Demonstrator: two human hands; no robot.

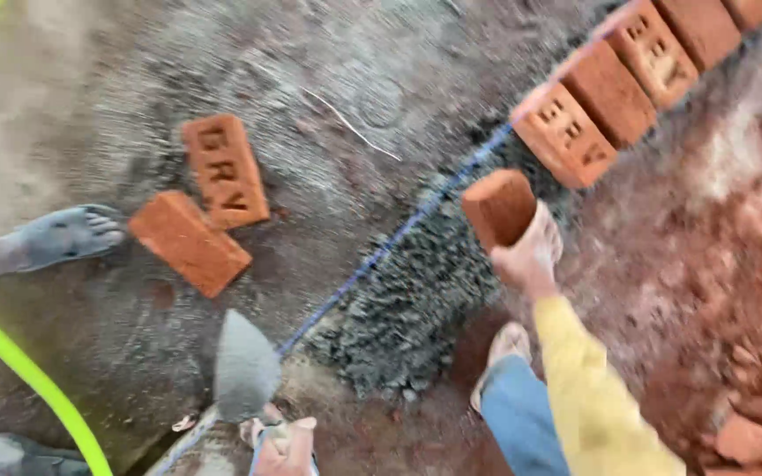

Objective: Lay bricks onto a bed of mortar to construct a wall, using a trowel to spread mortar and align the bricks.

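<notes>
My right hand [529, 256], in a yellow sleeve, grips a red brick [497, 207] and holds it end-up over a strip of dark wet mortar [412, 304]. Just beyond it, a row of laid red bricks [610, 92] runs toward the top right. My left hand [286, 442] at the bottom edge holds a trowel [244, 366], blade pointing up, close to a taut blue string [399, 234] that runs along the brick row.
Two loose bricks [225, 170] [189, 242] lie on the grey ground at left. Another person's mud-covered foot [68, 234] stands beside them. A yellow-green band [19, 361] crosses the lower left. My foot [509, 344] rests by the mortar; red rubble [751, 414] lies at right.
</notes>
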